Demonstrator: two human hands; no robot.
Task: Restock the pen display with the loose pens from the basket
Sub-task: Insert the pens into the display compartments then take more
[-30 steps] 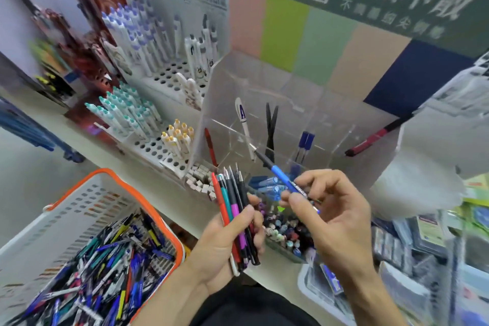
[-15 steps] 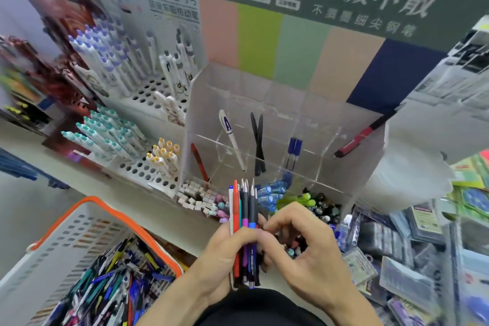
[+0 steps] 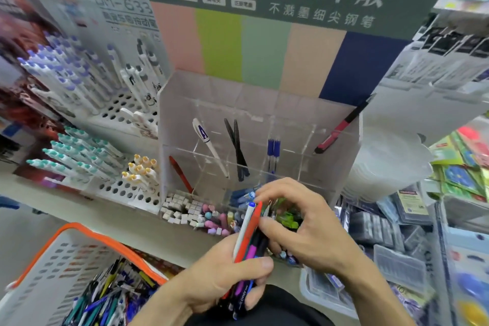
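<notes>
My left hand (image 3: 225,276) grips a bundle of pens (image 3: 250,235) upright, among them a white, a red and a dark one with a purple band. My right hand (image 3: 304,225) curls over the top of the bundle, its thumb and fingers pinching among the pen tips. Just beyond stands the clear acrylic pen display (image 3: 341,167), whose compartments hold a red pen, a white pen, two black pens, two blue pens and a red-and-black one. The white basket (image 3: 53,259) with an orange rim sits lower left, full of loose pens (image 3: 111,302).
White perforated racks (image 3: 119,190) of teal, yellow and purple-capped pens stand left of the display. Small erasers (image 3: 185,209) fill the display's front tray. Packaged stationery (image 3: 391,233) crowds the shelf at right.
A second ago my right hand held a blue pen up toward the display. It has since come down onto the bundle in my left hand. The view moved closer to the display.
</notes>
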